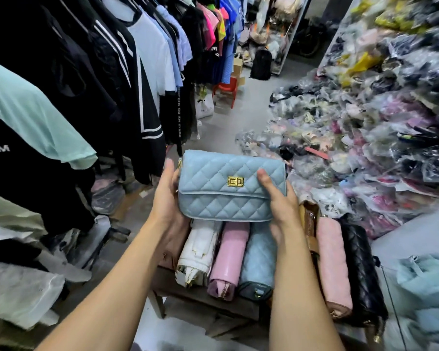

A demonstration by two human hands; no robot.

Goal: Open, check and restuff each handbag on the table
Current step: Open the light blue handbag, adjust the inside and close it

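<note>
**Crowded stockroom aisle**

A grey floor (254, 107) runs between hanging clothes (127, 79) on the left and a sloping heap of plastic-wrapped goods (380, 117) on the right. Farther back stand a red stool (224, 91) (perhaps a small chair) and a black backpack (261, 64).

One view only: head-worn, wide-angle. We look forward and down along both forearms. The left hand (166, 198) and right hand (280, 201) hold a blue quilted handbag (228, 198) close, mid-frame. The wooden table (200, 300) lies just below us. Hanging clothes (99, 72) fill the left, a bagged-goods heap (378, 122) the right.
</note>
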